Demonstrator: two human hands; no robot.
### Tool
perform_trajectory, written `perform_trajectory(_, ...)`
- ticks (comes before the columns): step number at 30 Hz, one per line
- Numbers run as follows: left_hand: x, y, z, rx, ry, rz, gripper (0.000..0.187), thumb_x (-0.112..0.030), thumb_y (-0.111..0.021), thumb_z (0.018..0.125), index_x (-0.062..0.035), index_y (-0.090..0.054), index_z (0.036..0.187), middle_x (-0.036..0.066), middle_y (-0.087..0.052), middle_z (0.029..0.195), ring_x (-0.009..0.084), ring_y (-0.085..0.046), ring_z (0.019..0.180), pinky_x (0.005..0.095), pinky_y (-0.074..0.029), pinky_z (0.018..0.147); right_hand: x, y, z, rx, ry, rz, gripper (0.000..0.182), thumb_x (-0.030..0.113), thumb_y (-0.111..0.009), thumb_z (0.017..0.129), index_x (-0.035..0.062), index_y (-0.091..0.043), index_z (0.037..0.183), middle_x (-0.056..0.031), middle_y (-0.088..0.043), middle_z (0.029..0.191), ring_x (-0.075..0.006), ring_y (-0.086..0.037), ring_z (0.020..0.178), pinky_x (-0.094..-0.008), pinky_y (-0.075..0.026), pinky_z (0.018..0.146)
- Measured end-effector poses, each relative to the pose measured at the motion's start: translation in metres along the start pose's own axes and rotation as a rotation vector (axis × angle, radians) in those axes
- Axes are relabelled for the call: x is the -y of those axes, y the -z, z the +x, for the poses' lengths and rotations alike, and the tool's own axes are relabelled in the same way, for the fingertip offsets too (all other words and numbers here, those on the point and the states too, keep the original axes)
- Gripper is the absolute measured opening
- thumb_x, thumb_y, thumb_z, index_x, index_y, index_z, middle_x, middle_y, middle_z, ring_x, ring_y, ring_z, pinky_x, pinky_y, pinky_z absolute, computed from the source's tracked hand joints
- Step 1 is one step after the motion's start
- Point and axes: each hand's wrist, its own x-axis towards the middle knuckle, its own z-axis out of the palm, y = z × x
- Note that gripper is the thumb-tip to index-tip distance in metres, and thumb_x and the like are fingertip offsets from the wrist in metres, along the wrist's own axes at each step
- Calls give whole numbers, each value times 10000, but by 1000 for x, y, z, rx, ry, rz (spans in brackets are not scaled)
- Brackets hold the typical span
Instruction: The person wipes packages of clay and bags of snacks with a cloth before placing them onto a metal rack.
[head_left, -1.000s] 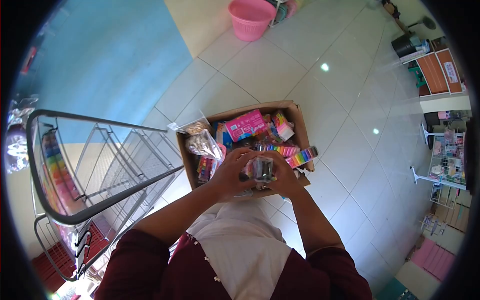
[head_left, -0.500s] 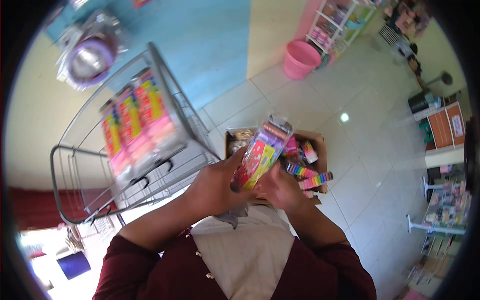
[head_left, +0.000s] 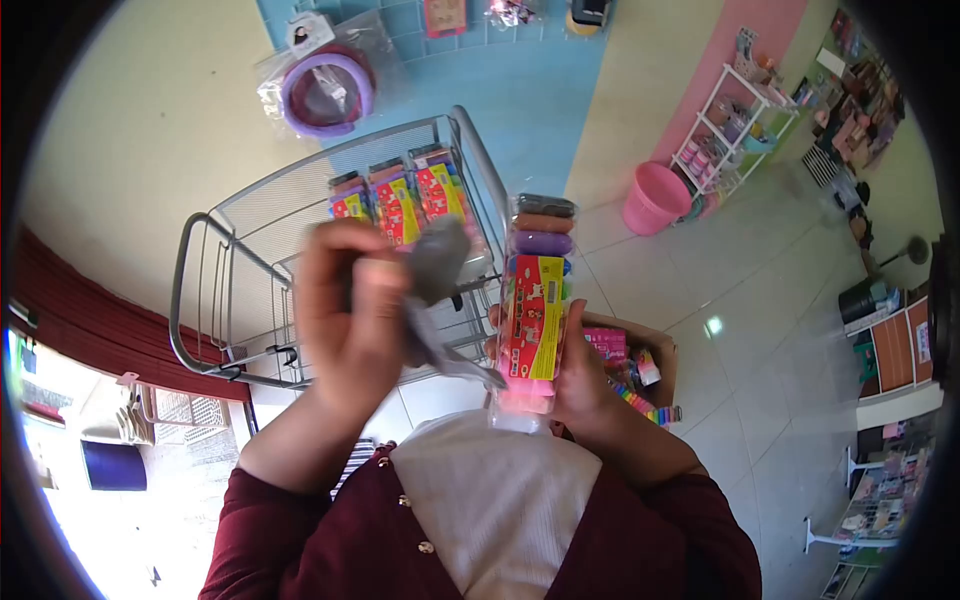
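Observation:
Upright in my right hand (head_left: 580, 372) is a clear pack of coloured clay sticks (head_left: 537, 310) with a red and yellow label. My left hand (head_left: 350, 310), blurred, pinches a grey cloth (head_left: 440, 262) whose lower end hangs against the pack's lower left side. Behind my left hand, similar packs (head_left: 398, 208) stand in a row in a grey wire rack (head_left: 270, 190). Below and right of my right hand, a cardboard box (head_left: 662, 375) holds colourful goods, partly hidden by that hand.
A pink bucket (head_left: 656, 198) stands on the tiled floor beside a white shelf (head_left: 715, 130). Wrapped purple rings (head_left: 328, 95) hang on the wall above the rack. More display shelves (head_left: 880, 495) line the right side, and a dark blue container (head_left: 113, 465) is at left.
My left hand has left the pack and moved left and up with the cloth. The pack is now more upright, held by my right hand. The view has turned, shifting the rack right.

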Motion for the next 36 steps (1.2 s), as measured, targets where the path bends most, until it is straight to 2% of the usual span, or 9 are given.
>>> perform_trajectory(3,5,-30,-10,481,-313,542,422,-123,-807,761,-19,-622,1126,141,-636,1038,310,-618,971,365,-503,796,0,-3,-2,108,7,45,790,718,-249,966,64,-503,1329,-86,-617,1160,-161,-637,982,-348,-552,821)
perform_trajectory(5,6,-35,-27,501,-377,523,464,-104,-800,739,-6,-635,1161,138,-644,1121,295,-603,1057,387,-510,845,2,-15,-4,-286,109,-59,774,702,-265,977,58,-512,1329,-86,-624,1170,-171,-644,1014,-343,-542,857)
perform_trajectory(8,8,-25,-22,733,-552,329,404,-11,-743,749,-19,-695,1150,124,-668,1161,285,-627,1038,383,-516,880,9,-1,-13,0,25,118,714,649,-281,1010,61,-494,1353,-87,-621,1196,-181,-637,1060,-340,-525,912)
perform_trajectory(14,6,-18,-11,670,-593,595,390,49,-661,743,6,-702,1129,112,-684,1166,278,-649,1073,389,-513,916,18,-10,-17,123,-86,59,685,612,-296,1027,52,-488,1370,-76,-629,1191,-168,-635,1059,-331,-528,904)
perform_trajectory(16,9,-18,-15,728,-682,610,395,61,-645,737,13,-701,1125,110,-688,1163,277,-649,1085,392,-509,935,22,-37,-17,-350,-57,-278,663,588,-303,1037,45,-485,1372,-77,-640,1172,-157,-638,1045,-324,-531,890)
perform_trajectory(20,6,-8,0,687,-623,544,446,81,-621,709,1,-689,1142,129,-693,1164,306,-650,1094,415,-511,956,19,-28,-17,-382,-67,-351,686,628,-329,1013,54,-514,1341,-85,-653,1149,-179,-658,1025,-337,-544,883)
perform_trajectory(26,5,4,4,657,-645,647,449,93,-580,724,18,-683,1154,129,-686,1192,298,-644,1084,413,-512,943,24,-21,-12,9,-140,-357,639,530,-331,1057,-11,-470,1366,-137,-636,1154,-174,-642,1019,-321,-532,870)
perform_trajectory(32,-16,19,20,565,-674,605,416,138,-602,706,8,-705,1088,152,-711,1092,293,-652,1056,417,-534,905,21,-1,-4,-29,63,-690,473,497,-447,1038,41,-509,1150,58,-510,662,5,-431,445,-169,-339,409)
perform_trajectory(36,-26,35,39,445,-467,607,426,163,-606,701,25,-691,1095,174,-706,1071,312,-666,998,410,-534,879,20,-6,2,130,49,-791,494,530,-447,1028,49,-518,1115,43,-522,668,-6,-474,498,-178,-378,471)
